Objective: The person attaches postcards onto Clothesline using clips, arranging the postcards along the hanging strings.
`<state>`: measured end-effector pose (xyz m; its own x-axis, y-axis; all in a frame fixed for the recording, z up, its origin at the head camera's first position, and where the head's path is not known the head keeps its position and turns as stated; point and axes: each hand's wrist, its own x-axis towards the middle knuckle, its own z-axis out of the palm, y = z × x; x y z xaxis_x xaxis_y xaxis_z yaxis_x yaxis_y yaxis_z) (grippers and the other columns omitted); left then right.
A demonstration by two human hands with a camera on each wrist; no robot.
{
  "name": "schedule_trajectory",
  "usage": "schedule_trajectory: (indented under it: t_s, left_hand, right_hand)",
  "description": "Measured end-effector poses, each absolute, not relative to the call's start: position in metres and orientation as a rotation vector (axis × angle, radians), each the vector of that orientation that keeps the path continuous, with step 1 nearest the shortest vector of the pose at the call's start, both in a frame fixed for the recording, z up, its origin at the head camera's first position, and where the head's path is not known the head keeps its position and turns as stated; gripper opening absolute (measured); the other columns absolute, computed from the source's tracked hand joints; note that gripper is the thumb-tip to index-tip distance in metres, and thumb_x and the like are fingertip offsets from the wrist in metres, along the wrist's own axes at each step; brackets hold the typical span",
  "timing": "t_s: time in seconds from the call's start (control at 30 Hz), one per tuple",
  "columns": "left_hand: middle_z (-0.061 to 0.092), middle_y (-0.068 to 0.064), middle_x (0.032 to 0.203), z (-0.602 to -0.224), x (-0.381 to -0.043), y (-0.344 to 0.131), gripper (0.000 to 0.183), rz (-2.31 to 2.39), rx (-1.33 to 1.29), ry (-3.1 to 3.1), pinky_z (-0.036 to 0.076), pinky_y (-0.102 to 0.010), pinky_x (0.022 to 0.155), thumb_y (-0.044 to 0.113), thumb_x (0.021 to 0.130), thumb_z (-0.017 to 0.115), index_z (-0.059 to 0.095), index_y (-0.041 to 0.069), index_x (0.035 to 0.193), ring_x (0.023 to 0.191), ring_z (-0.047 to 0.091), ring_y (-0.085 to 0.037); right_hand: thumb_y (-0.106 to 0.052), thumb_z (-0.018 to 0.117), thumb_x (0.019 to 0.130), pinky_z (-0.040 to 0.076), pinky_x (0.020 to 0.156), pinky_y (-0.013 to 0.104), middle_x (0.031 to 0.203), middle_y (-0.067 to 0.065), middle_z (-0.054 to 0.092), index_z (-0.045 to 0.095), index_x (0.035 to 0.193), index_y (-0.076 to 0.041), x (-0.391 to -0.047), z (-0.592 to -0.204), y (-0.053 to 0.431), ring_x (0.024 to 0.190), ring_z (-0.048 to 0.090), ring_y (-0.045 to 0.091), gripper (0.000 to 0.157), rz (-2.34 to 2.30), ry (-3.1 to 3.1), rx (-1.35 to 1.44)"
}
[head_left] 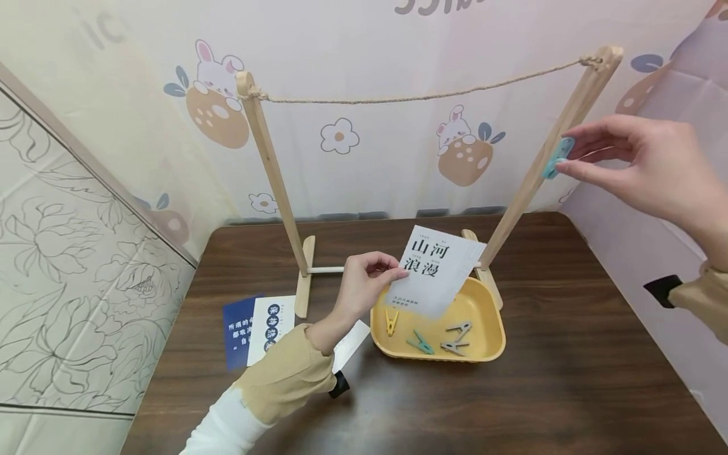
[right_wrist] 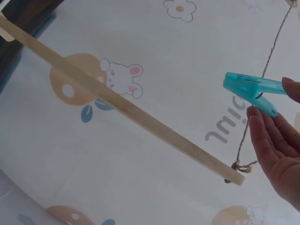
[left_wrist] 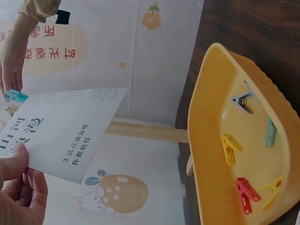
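Your right hand (head_left: 643, 161), raised at the right, pinches a turquoise clip (head_left: 558, 158) between thumb and fingers. In the head view the clip's long axis slants from upper right to lower left, in front of the right post (head_left: 577, 114) and below the level of the rope (head_left: 398, 101). In the right wrist view its blunt nose points left, away from your hand, and its two handles spread rightward, one under the thumb, the other at the fingers.

Your left hand (head_left: 364, 281) pinches the printed card (head_left: 440, 275) at its left edge, thumb on the printed face. The card is held above the yellow basket (head_left: 493, 328); its long axis leans from upper right to lower left, the large characters toward the upper end, the small lines toward the lower.

In the basket lie several clips, among them a yellow clip (head_left: 390, 321) and a red clip (left_wrist: 244, 192). On the table (head_left: 569, 379), left of the basket, a blue card (head_left: 236, 335) lies partly beneath a white card (head_left: 279, 313).
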<state>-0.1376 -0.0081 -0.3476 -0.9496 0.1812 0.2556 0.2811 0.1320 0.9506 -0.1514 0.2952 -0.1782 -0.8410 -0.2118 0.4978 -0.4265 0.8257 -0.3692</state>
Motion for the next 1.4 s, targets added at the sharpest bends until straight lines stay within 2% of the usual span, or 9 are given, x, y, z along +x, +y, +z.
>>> schedule_trajectory:
  t_s: [0.1,0.27,0.5,0.57,0.67,0.73,1.0,1.2,1.4]
  left_hand:
    - [0.061,-0.012,0.072,-0.342,-0.138,-0.001,0.012,-2.032,-0.474,-2.24,0.045,-0.018,0.056,0.004,0.074,0.07,0.063,-0.006,0.075,0.059,0.052,-0.009]
    - [0.06,-0.016,0.072,-0.322,-0.135,0.007,0.011,-2.054,-0.456,-2.21,0.043,-0.017,0.056,-0.001,0.074,0.068,0.061,-0.01,0.076,0.059,0.049,-0.008]
    - [0.061,-0.017,0.077,-0.314,-0.143,0.018,0.012,-2.096,-0.399,-2.184,0.045,-0.017,0.059,-0.001,0.075,0.067,0.061,-0.01,0.077,0.063,0.051,-0.008]
    - [0.062,-0.017,0.078,-0.319,-0.15,0.022,0.013,-2.115,-0.386,-2.17,0.046,-0.018,0.059,0.001,0.075,0.068,0.062,-0.01,0.078,0.064,0.052,-0.008]
    - [0.063,-0.015,0.08,-0.327,-0.161,0.028,0.014,-2.121,-0.38,-2.147,0.047,-0.019,0.059,0.004,0.075,0.069,0.063,-0.007,0.079,0.064,0.052,-0.006]
    - [0.063,-0.014,0.08,-0.33,-0.167,0.032,0.014,-2.119,-0.381,-2.129,0.047,-0.018,0.059,0.005,0.075,0.07,0.063,-0.006,0.079,0.064,0.052,-0.006]
    - [0.062,-0.011,0.074,-0.325,-0.177,0.046,0.012,-2.095,-0.371,-2.05,0.044,-0.017,0.055,0.005,0.073,0.072,0.064,-0.004,0.074,0.06,0.051,-0.006]
    - [0.063,-0.013,0.075,-0.315,-0.178,0.055,0.012,-2.083,-0.409,-2.015,0.043,-0.016,0.054,0.004,0.073,0.071,0.064,-0.006,0.074,0.06,0.051,-0.004]
    - [0.062,-0.018,0.074,-0.29,-0.168,0.058,0.012,-2.051,-0.408,-2.006,0.041,-0.014,0.055,-0.001,0.073,0.069,0.063,-0.01,0.076,0.06,0.049,-0.007]
  right_hand:
    - [-0.006,0.07,0.074,0.032,0.059,0.002,0.075,-0.032,0.05,0.061,0.098,-0.01,-0.155,-0.174,0.299,0.067,0.047,-0.022,0.026,0.694,-2.55,0.462]
    - [-0.007,0.069,0.076,0.032,0.061,0.002,0.077,-0.029,0.052,0.059,0.098,-0.022,-0.161,-0.168,0.304,0.068,0.049,-0.019,0.029,0.791,-2.555,0.416]
    - [-0.008,0.066,0.079,0.031,0.062,0.0,0.08,-0.03,0.047,0.056,0.109,0.001,-0.171,-0.162,0.306,0.07,0.045,-0.02,0.033,0.709,-2.589,0.392]
    - [-0.009,0.066,0.079,0.031,0.062,0.001,0.08,-0.03,0.047,0.058,0.108,-0.002,-0.174,-0.159,0.306,0.069,0.045,-0.02,0.031,0.693,-2.588,0.396]
    - [-0.008,0.067,0.078,0.032,0.061,0.001,0.081,-0.026,0.051,0.061,0.101,-0.016,-0.178,-0.155,0.306,0.069,0.048,-0.017,0.026,0.805,-2.571,0.404]
    - [-0.006,0.068,0.077,0.032,0.061,0.002,0.081,-0.023,0.053,0.06,0.098,-0.025,-0.18,-0.153,0.306,0.069,0.05,-0.016,0.029,0.887,-2.547,0.411]
    - [-0.007,0.064,0.08,0.033,0.062,0.001,0.083,-0.025,0.051,0.059,0.109,-0.019,-0.19,-0.143,0.309,0.072,0.048,-0.017,0.032,0.871,-2.525,0.41]
    - [-0.003,0.062,0.081,0.034,0.069,-0.001,0.084,-0.023,0.051,0.058,0.107,-0.021,-0.199,-0.136,0.312,0.075,0.049,-0.013,0.032,0.858,-2.462,0.471]
    - [-0.006,0.059,0.084,0.033,0.08,0.002,0.086,-0.027,0.048,0.056,0.117,-0.016,-0.21,-0.129,0.317,0.078,0.045,-0.017,0.035,0.74,-2.458,0.482]
